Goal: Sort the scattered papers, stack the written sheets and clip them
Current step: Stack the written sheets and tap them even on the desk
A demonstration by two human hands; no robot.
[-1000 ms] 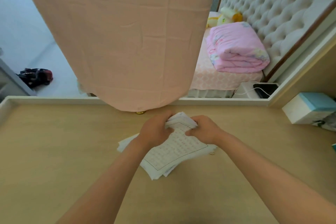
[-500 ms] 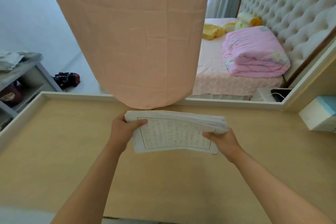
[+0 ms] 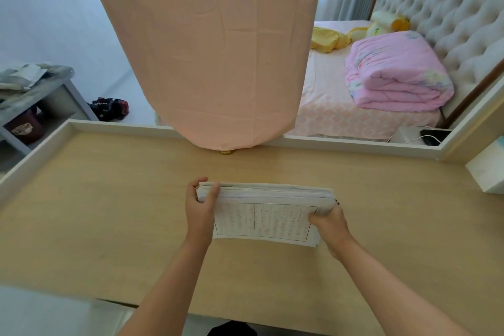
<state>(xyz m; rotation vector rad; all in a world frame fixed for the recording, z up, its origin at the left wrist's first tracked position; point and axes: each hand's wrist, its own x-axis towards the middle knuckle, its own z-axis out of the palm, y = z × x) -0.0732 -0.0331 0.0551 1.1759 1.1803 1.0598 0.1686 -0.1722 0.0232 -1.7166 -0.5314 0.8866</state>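
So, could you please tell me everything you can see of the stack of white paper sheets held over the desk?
The stack of white paper sheets is thick, with many thin leaves whose far edges look fairly even. Its top sheet carries a thin rectangular border enclosing columns of small reddish handwriting. It lies landscape and roughly level, at or just above the light wooden desk; contact is unclear. The left hand grips its left end, thumb on top, and the right hand grips its right end. No clip is visible on it.

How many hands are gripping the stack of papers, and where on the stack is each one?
2. The left hand grips the left end of the stack of papers, thumb on top. The right hand holds the right end near its front corner.
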